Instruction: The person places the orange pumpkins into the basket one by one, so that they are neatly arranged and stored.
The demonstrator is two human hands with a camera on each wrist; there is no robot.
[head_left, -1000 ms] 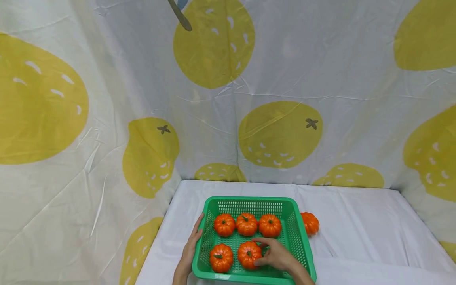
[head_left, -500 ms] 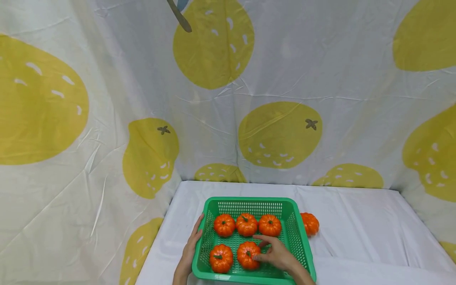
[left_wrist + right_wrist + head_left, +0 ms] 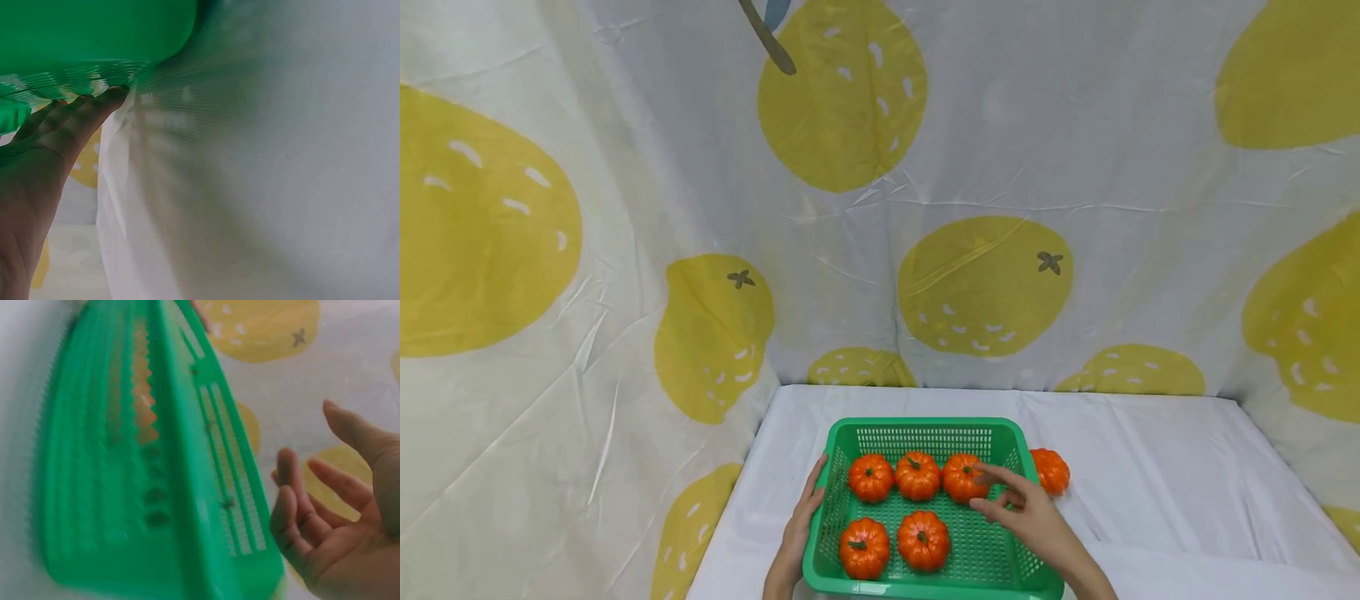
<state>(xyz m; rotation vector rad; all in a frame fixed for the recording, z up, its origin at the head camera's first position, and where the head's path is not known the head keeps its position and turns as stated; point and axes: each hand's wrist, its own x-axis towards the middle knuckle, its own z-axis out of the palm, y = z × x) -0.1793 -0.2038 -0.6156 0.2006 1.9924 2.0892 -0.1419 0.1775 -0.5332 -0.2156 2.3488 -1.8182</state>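
A green plastic basket (image 3: 925, 422) stands on the white-covered table. Three small orange pumpkins form its back row: a left one (image 3: 871, 477), a middle one (image 3: 917, 476) and a right one (image 3: 964, 477). In the front row sit a left pumpkin (image 3: 864, 548) and a second pumpkin (image 3: 923, 541). My left hand (image 3: 797, 528) rests its straight fingers along the basket's left outer side, as the left wrist view shows too. Over the basket's right part hovers my right hand (image 3: 1028, 510), fingers spread and loosely bent, holding nothing. It overlaps the back-right pumpkin's edge in the head view.
Another orange pumpkin (image 3: 1051, 472) lies on the table just outside the basket's right wall, partly hidden by it. White cloth (image 3: 1150, 467) covers the table. A curtain (image 3: 1105, 283) with printed yellow fruit hangs behind and at both sides.
My right hand has let go of the front-row pumpkin and moved up and right, out over the basket's right side. That pumpkin stays inside. My left hand keeps its place.
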